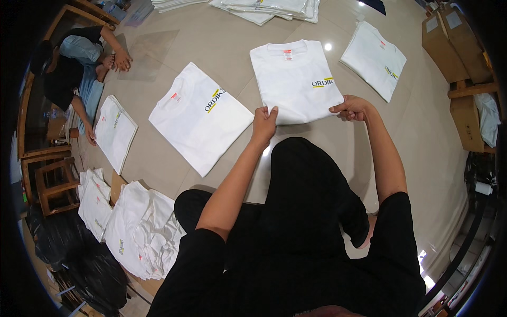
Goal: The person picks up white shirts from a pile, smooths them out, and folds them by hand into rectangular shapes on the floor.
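A folded white T-shirt [295, 87] with a red and white neck tag and a printed chest logo hangs between my hands, its near edge raised off the tiled floor. My left hand [265, 125] pinches its near left corner, thumb on top. At the near right corner, my right hand [352, 107] grips the cloth between thumb and fingers. Left of it lies a larger folded white T-shirt [198, 119], turned at an angle. A folded white T-shirt stack [374, 59] rests on the floor to the right.
At the left, a seated person [75, 71] touches another folded shirt stack [115, 132]. Crumpled white shirts [146, 233] lie near my left knee, beside black plastic bags [75, 253]. Bagged shirts [273, 7] lie at the far side; cardboard boxes [449, 47] stand right.
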Tool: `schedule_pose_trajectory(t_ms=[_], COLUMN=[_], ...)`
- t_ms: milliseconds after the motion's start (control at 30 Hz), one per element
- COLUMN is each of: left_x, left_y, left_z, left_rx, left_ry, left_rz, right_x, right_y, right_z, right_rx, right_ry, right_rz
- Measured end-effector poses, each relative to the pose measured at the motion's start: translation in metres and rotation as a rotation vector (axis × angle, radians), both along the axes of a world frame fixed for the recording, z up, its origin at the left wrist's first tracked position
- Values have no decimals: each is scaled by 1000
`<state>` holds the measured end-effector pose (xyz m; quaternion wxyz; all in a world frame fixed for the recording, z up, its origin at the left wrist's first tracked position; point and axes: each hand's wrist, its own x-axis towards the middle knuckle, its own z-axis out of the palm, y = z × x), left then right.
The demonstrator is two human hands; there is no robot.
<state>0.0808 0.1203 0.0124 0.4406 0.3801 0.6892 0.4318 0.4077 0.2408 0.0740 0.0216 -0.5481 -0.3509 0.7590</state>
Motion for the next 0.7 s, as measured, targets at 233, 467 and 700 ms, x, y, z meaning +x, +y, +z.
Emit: schedule_pose_trajectory(t_ms=[233, 467, 700], left_x=[-13, -12, -2], left_y=[-2, -13, -19], left_z=[6, 14, 25], left_rx=[-94, -170, -62], left_ry=[247, 461, 607], left_rz=[-132, -124, -101], right_x=[-2, 4, -5], right_y=[-3, -38, -63], right_z=[6, -26, -21], right_rx=[-63, 180, 410], right_ry=[-109, -208, -222], right_rz=[-74, -246, -326])
